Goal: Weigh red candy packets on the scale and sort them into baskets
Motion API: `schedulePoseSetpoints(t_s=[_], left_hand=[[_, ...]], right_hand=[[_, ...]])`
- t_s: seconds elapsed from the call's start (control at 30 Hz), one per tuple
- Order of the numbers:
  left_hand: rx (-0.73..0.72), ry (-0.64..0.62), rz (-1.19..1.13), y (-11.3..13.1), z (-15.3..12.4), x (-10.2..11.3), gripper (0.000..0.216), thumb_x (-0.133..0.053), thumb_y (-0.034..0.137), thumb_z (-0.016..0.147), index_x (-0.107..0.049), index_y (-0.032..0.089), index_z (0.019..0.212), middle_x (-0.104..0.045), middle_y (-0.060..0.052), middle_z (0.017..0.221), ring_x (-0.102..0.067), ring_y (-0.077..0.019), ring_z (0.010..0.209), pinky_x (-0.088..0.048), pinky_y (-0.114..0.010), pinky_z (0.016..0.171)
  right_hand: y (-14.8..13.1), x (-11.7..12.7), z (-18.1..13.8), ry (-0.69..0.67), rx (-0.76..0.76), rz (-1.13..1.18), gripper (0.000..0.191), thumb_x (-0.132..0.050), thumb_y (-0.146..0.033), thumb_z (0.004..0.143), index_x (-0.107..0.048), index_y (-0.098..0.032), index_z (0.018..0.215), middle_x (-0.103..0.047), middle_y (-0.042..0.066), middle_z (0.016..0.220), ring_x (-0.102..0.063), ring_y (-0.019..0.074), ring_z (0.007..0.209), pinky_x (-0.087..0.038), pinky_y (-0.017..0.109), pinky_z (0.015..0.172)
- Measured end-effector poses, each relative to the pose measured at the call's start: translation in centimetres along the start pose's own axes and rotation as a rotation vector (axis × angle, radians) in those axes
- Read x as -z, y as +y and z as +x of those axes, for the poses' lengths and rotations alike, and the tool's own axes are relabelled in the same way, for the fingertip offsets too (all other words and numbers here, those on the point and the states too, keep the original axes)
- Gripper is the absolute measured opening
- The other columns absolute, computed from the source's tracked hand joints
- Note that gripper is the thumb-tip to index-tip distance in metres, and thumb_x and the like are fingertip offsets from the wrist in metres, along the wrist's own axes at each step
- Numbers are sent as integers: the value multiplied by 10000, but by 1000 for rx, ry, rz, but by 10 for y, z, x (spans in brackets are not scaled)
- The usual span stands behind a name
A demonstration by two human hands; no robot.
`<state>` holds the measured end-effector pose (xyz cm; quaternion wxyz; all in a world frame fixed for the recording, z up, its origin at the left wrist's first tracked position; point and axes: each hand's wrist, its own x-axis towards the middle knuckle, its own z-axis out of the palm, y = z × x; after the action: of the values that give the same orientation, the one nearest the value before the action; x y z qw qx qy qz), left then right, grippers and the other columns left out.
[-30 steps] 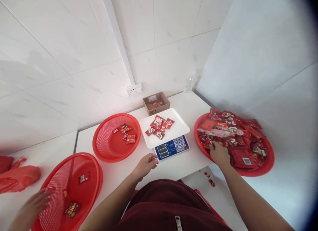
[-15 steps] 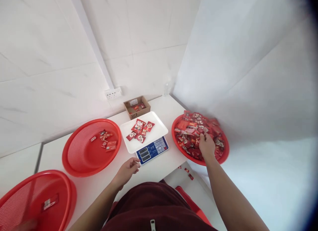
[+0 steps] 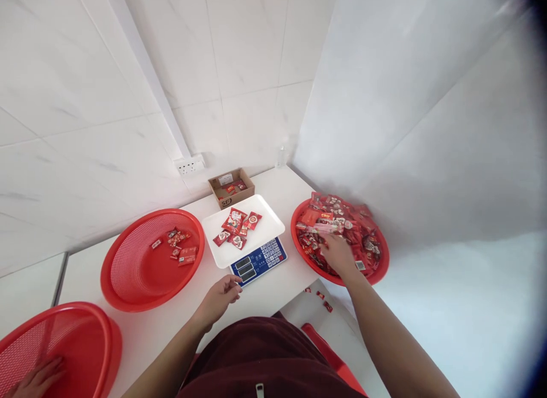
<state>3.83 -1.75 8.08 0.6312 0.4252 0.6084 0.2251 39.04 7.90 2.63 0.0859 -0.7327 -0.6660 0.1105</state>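
My right hand (image 3: 339, 258) reaches over the left part of a red basket (image 3: 387, 258) heaped with red-wrapped snack packets (image 3: 342, 212). Its thumb and index finger look apart, and their tips touch the packets; the other fingers are partly hidden. No packet shows clearly in its grasp. Just in front of the blue keypad panel of a digital scale (image 3: 258, 261), my left hand (image 3: 219, 298) hovers with loosely bent, separated fingers and nothing in them. Several red packets (image 3: 235, 221) lie on the scale's white tray (image 3: 269, 215).
A small cardboard box (image 3: 231, 198) with red packets stands behind the tray. To the left, a red mesh basket (image 3: 128, 278) holds several packets. Another person's hand (image 3: 40, 378) is inside a second basket (image 3: 113, 335). Small packets (image 3: 327, 307) lie below the table's edge.
My right hand has shifted left across the heaped packets. My left hand stays by the scale. In the lower-left basket, the other person's hand shows more and the red packet there is no longer visible.
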Motion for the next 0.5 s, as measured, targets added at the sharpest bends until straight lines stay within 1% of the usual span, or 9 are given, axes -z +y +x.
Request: schedulePoseSetpoints(t_s=[0.07, 0.13, 0.17, 0.2, 0.27, 0.37, 0.43, 0.5], left_hand=[[7, -5, 9, 2, -1, -3, 336, -575, 377, 704, -559, 182, 978, -581, -16, 836, -562, -158, 784, -431, -312, 767], [11, -12, 18, 4, -1, -6, 321, -572, 363, 709, -557, 182, 974, -586, -16, 835, -562, -152, 776, -431, -308, 760], [10, -15, 22, 4, -2, -7, 315, -572, 357, 711, -557, 181, 971, -587, -15, 834, -562, -150, 772, -432, -306, 756], [9, -17, 25, 5, -3, -8, 312, -573, 354, 711, -557, 181, 969, -588, -14, 832, -562, -149, 771, -432, -304, 753], [8, -17, 29, 5, -4, -9, 313, -575, 358, 711, -557, 182, 968, -586, -11, 826, -561, -147, 770, -432, -302, 751], [8, -14, 33, 3, -6, -8, 323, -572, 374, 716, -559, 187, 978, -579, -8, 829, -561, -147, 777, -431, -304, 758], [6, -4, 36, 1, -7, -4, 331, -567, 381, 722, -560, 190, 992, -578, -8, 838, -561, -149, 785, -430, -307, 766], [10, 12, 38, -1, -7, 0, 343, -569, 388, 721, -563, 193, 1002, -582, -10, 846, -561, -151, 792, -428, -308, 770]], right_hand=[[-10, -14, 6, -140, 146, 41, 483, -407, -140, 805, -533, -191, 1269, -523, 92, 1319, -445, 220, 1211, -343, 352, 1000], [-16, -26, 12, -243, 169, -4, 542, -405, -73, 780, -499, -177, 1304, -449, 107, 1385, -400, 230, 1252, -337, 344, 1003], [-17, -31, 15, -266, 159, -39, 562, -412, -55, 772, -486, -177, 1315, -420, 117, 1404, -388, 246, 1257, -340, 354, 996], [-17, -34, 18, -272, 146, -61, 567, -425, -49, 768, -485, -183, 1316, -415, 124, 1404, -391, 259, 1246, -348, 363, 983], [-15, -37, 22, -260, 139, -57, 520, -456, -64, 773, -531, -202, 1269, -464, 122, 1358, -430, 263, 1196, -372, 358, 946], [-11, -34, 27, -230, 107, -14, 372, -457, -117, 808, -614, -197, 1136, -565, 107, 1228, -518, 224, 1083, -404, 313, 879], [-6, -28, 31, -208, 73, 2, 328, -440, -170, 838, -611, -172, 1117, -600, 109, 1168, -560, 201, 1019, -420, 288, 841], [1, -19, 36, -176, 38, 14, 349, -427, -217, 855, -576, -150, 1163, -611, 116, 1152, -572, 200, 1013, -431, 285, 827]])
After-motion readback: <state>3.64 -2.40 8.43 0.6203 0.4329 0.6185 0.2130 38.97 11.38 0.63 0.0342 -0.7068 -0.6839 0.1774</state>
